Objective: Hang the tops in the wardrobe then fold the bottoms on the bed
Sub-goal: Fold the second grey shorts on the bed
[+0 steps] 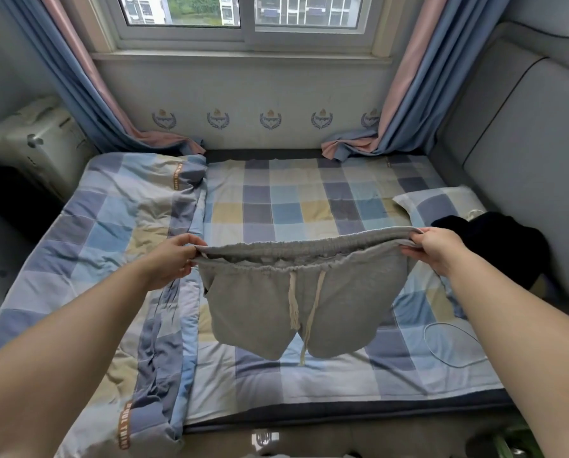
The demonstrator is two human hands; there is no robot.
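Grey jersey shorts (296, 305) with an elastic waistband and 2 cream drawstrings hang in the air above the checked blue, yellow and grey bedsheet (276, 200), held stretched by the waistband, legs dangling just over the sheet's near part. Left hand (172, 261) pinches the waistband's left end, thumb on top and fingers curled beneath; right hand (436, 249) pinches the right end the same way.

Judging by the drape, the fabric is light, soft and limp: it will not keep a shape by itself and needs to be laid flat on the sheet before folding. The gathered waistband is the firmest part and the best place to hold; the hems of the 2 legs would serve for the next fold. The loose drawstrings may slip out of the fold and want tucking in.

Left of the shorts lies a bunched checked quilt (128, 259); right of them a dark garment (494, 242) sits heaped beside a checked pillow (438, 203), and a thin white cable (448, 342) loops on the sheet near the right leg.
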